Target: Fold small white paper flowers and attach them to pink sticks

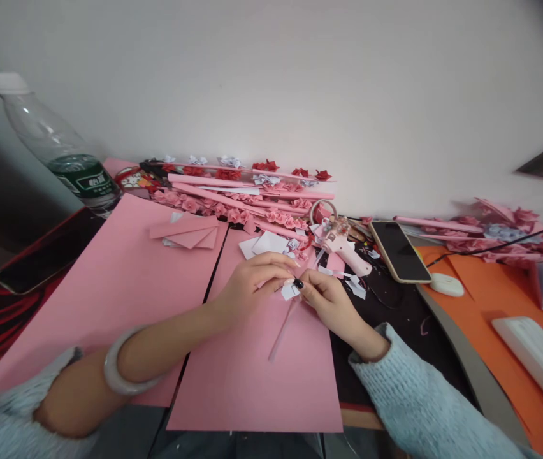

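Note:
Both hands meet over the middle pink sheet, around a small folded piece of white paper (289, 291). My left hand (255, 280) comes from the left, its fingers bent and closed at the paper's upper edge. Thumb and fingers of my right hand (329, 299) pinch the paper from the right; the thumbnail is dark. Just below the paper a thin, pale translucent strip (278, 335) slants down; whether it is joined to the paper I cannot tell. Behind my hands lie white paper squares (269, 243) and a pale pink glue gun (348, 252).
Pink rods and paper flowers (233, 201) pile along the wall. A water bottle (83, 172) stands at left beside a dark phone (37, 271). Folded pink paper (190, 231) lies on a large sheet. At right are another phone (400, 252), a white case (446, 284) and orange paper (472, 319).

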Demonstrator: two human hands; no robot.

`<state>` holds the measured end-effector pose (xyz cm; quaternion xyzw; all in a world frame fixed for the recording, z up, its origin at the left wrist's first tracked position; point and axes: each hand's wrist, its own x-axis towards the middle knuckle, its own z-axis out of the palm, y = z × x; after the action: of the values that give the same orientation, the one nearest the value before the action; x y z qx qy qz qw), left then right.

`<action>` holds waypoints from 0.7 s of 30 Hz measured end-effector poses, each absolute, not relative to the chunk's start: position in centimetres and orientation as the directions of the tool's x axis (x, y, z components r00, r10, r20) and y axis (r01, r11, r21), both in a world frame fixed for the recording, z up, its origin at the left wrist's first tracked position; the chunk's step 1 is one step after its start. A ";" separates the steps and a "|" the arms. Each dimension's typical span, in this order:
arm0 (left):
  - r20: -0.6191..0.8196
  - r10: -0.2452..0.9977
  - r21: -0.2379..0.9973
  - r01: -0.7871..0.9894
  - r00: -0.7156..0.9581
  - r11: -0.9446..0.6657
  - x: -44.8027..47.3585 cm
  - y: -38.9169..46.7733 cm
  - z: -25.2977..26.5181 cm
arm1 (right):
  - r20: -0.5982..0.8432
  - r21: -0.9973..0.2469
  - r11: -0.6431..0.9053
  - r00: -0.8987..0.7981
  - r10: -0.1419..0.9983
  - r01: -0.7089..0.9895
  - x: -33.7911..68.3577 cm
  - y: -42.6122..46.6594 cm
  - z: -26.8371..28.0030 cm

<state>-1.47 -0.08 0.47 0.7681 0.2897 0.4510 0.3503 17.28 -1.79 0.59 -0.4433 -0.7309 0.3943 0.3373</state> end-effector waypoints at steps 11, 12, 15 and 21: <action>0.508 0.755 0.769 0.178 0.415 -0.614 -1.2 -0.3 1.3 | 0.104 -0.891 0.253 -0.373 0.922 0.377 17.3 -1.8 0.3; 0.502 0.760 0.772 0.182 0.413 -0.609 -1.2 -0.3 1.3 | 0.097 -0.894 0.245 -0.371 0.924 0.375 17.3 -1.8 0.3; 0.473 0.792 0.797 0.195 0.385 -0.571 -1.2 -0.3 1.2 | 0.089 -0.898 0.233 -0.366 0.926 0.372 17.3 -1.8 0.3; 0.382 0.902 0.890 0.180 0.202 -0.418 -1.5 0.3 1.0 | 0.139 -0.888 0.269 -0.340 0.930 0.374 17.3 -1.7 0.2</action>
<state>-1.49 0.32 1.05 0.6832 0.3959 0.4922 0.3664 17.28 -1.69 0.24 -0.4556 -0.7156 0.3974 0.3499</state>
